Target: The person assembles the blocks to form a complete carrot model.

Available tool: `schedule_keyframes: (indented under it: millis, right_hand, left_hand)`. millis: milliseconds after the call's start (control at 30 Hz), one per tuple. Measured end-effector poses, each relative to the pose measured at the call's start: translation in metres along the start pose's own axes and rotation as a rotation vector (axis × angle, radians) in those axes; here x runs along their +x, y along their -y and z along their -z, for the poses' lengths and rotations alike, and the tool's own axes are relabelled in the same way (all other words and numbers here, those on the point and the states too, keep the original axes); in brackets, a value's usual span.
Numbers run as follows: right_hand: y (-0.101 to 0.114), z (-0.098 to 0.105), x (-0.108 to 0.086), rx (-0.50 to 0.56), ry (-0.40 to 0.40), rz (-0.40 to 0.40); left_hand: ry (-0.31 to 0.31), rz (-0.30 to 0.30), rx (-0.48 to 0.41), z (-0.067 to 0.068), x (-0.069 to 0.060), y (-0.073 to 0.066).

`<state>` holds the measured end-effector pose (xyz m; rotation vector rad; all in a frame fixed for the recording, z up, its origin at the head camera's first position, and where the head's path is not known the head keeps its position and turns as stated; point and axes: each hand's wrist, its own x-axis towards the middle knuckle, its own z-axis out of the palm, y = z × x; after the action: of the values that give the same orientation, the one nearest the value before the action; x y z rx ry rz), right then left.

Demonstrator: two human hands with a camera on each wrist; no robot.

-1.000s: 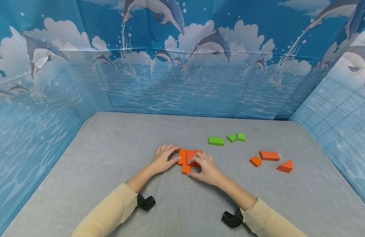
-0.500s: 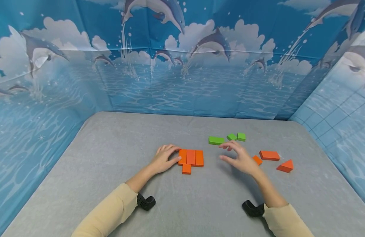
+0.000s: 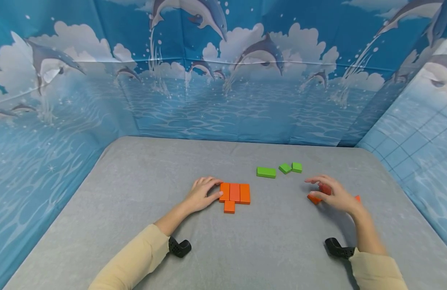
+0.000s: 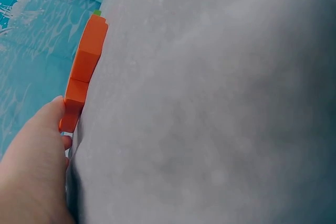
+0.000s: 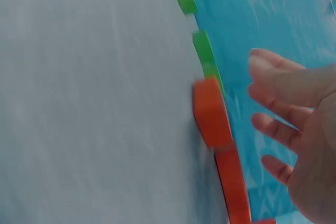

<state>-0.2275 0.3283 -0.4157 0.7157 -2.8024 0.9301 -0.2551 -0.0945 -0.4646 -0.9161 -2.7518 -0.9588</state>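
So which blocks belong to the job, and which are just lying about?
Likely in the job:
four orange blocks set together, touched by the left hand
three loose orange blocks near the right hand, one mostly hidden

Seemingly just lying about:
green rectangular block
two small green blocks

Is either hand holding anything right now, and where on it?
The right hand holds nothing. The left hand touches the leftmost orange block at its left side; whether it grips it cannot be told.
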Motion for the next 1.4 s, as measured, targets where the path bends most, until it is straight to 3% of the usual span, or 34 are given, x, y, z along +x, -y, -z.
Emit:
schedule_keyframes:
  millis: [300,433,667,1000,1133,1400]
  right_hand:
    - [-0.01,0.016,-0.012,0.04,0.162,-0.17]
    - [-0.011,0.017,-0.012,0.015,0.181,-0.178]
    - [-0.014,0.014,-0.011,-0.059,0.184,-0.172]
    - [-0.014,0.01,-0.009,-0.114,0.129,-0.156]
    - [-0.01,0.008,-0.007,-0.095,0.106,-0.151]
    - [0.011,-0.011,0.005,0.014,0.058,-0.057]
  left_hand:
    - [0.01,0.003,-0.001,0.0,0.0,0.0]
    - [0.007,0.004,-0.005,0.001,0.0,-0.001]
    - [0.005,0.007,-0.01,0.001,-0.001,-0.002]
    - [0.001,0.011,-0.019,0.003,-0.001,-0.003]
    - [-0.009,0.005,-0.018,0.002,-0.001,-0.004]
    - [0.004,0.014,-0.008,0.002,0.0,-0.003]
